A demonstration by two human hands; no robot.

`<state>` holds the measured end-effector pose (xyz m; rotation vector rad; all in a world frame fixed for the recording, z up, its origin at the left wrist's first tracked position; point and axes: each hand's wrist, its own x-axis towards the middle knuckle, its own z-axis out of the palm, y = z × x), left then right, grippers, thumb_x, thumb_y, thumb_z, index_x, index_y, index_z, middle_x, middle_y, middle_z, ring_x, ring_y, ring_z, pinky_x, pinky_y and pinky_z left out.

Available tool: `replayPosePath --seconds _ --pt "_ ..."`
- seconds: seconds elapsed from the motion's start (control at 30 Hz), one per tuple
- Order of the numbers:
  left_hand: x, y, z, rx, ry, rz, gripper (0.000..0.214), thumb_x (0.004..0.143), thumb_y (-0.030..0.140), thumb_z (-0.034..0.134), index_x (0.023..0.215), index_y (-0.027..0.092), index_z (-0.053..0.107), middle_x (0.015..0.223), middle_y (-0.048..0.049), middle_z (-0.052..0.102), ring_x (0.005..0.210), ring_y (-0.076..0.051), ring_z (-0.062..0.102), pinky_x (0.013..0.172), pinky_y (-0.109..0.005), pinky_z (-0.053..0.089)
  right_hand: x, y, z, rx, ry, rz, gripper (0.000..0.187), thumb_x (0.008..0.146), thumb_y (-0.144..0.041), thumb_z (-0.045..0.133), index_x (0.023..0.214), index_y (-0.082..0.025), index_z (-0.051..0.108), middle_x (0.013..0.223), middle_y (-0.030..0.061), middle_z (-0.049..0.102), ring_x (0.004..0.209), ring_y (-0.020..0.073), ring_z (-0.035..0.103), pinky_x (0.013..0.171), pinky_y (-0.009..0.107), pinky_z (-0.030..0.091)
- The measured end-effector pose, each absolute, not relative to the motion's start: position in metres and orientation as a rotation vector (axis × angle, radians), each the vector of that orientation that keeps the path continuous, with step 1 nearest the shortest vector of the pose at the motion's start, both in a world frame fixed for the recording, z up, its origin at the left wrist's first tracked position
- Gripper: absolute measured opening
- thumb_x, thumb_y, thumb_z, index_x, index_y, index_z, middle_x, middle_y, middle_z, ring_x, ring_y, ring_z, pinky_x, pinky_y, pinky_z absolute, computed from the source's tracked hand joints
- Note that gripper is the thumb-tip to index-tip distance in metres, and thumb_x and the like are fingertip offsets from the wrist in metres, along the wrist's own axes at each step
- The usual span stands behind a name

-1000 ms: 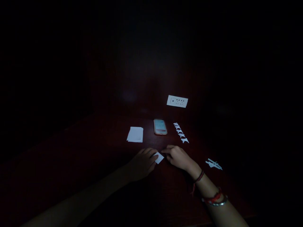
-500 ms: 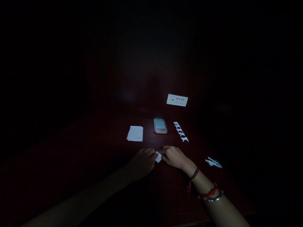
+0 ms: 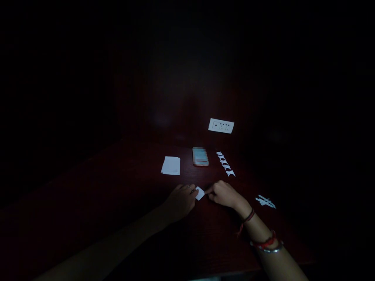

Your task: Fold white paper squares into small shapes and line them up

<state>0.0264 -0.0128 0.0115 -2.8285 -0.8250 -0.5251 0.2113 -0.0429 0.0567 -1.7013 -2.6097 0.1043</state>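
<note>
A small white piece of folded paper (image 3: 200, 193) lies on the dark red table between my hands. My left hand (image 3: 181, 200), with a ring on one finger, is closed at the paper's left edge, fingertips pressing it. From the other side my right hand (image 3: 224, 194) presses the paper's right corner with its index fingertip, the other fingers curled under. The thumb of that hand is hard to make out. Beyond the paper, a neat stack of white paper sheets (image 3: 171, 166) sits to the left.
A phone-like thing with a blurred screen (image 3: 200, 157) lies behind my hands. Right of it runs a row of small folded paper shapes (image 3: 225, 164). Several paper strips (image 3: 265, 201) are heaped farther right. A white socket plate (image 3: 221, 125) is on the back wall. Surroundings are very dark.
My right hand has drawn back to the right, its index finger now at the paper's corner, and more of the paper shows. The whole view has shifted slightly.
</note>
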Motion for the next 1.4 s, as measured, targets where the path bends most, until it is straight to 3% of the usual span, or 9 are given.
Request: replayPosePath --seconds 0.13,0.3,0.57,0.97,1.13,1.4 --pt "0.022 -0.013 0.012 -2.851 -0.797 -0.539 0.029 0.077 0.012 0.042 0.106 0.015 0.045 0.098 -0.0077 0.048 0.090 -0.020 0.046 0.078 -0.033 0.035 0.217 -0.038 0.050 -1.680 -2.479 0.111 0.027 0.075 -0.017 0.041 0.090 -0.022 0.062 0.091 0.0015 0.063 0.085 0.0134 0.055 0.075 0.022 0.038" --pt "0.017 -0.008 0.010 -2.898 -0.769 -0.636 0.029 0.080 0.016 0.040 0.110 0.017 0.040 0.103 -0.0054 0.046 0.094 -0.018 0.045 0.080 -0.030 0.035 0.214 -0.028 0.038 -1.508 -2.364 0.155 0.024 0.077 -0.020 0.044 0.095 -0.017 0.060 0.087 0.0046 0.059 0.080 0.0125 0.054 0.073 0.022 0.039" --pt "0.017 0.004 0.007 -2.818 -1.149 -0.912 0.014 0.077 0.026 0.047 0.087 0.016 0.045 0.089 -0.0033 0.043 0.080 -0.017 0.047 0.071 -0.029 0.038 0.207 -0.024 0.028 -1.320 -2.432 0.126 0.031 0.077 -0.029 0.049 0.106 -0.019 0.053 0.096 0.0050 0.053 0.091 0.0145 0.047 0.083 0.027 0.035" --pt "0.031 0.015 -0.002 -2.861 -1.169 -1.018 0.005 0.074 0.017 0.047 0.075 0.017 0.052 0.085 -0.0019 0.045 0.081 -0.017 0.045 0.073 -0.031 0.038 0.201 -0.019 0.026 -1.438 -2.390 0.106 0.027 0.080 -0.026 0.044 0.104 -0.016 0.054 0.088 0.0059 0.055 0.082 0.0129 0.051 0.073 0.022 0.039" --pt "0.032 0.009 0.001 -2.918 -1.042 -1.030 0.012 0.072 0.011 0.048 0.079 0.019 0.054 0.093 -0.0020 0.044 0.087 -0.016 0.044 0.078 -0.030 0.037 0.199 -0.022 0.029 -1.444 -2.410 0.043 0.024 0.083 -0.029 0.039 0.091 -0.018 0.059 0.086 0.0043 0.055 0.081 0.0116 0.051 0.072 0.021 0.037" --pt "0.031 0.012 -0.002 -2.964 -0.906 -1.096 0.020 0.076 0.010 0.045 0.090 0.019 0.056 0.089 -0.0026 0.044 0.084 -0.015 0.044 0.077 -0.027 0.037 0.202 -0.022 0.031 -1.428 -2.371 0.122 0.024 0.079 -0.033 0.045 0.089 -0.017 0.060 0.082 0.0039 0.058 0.075 0.0120 0.053 0.067 0.020 0.037"
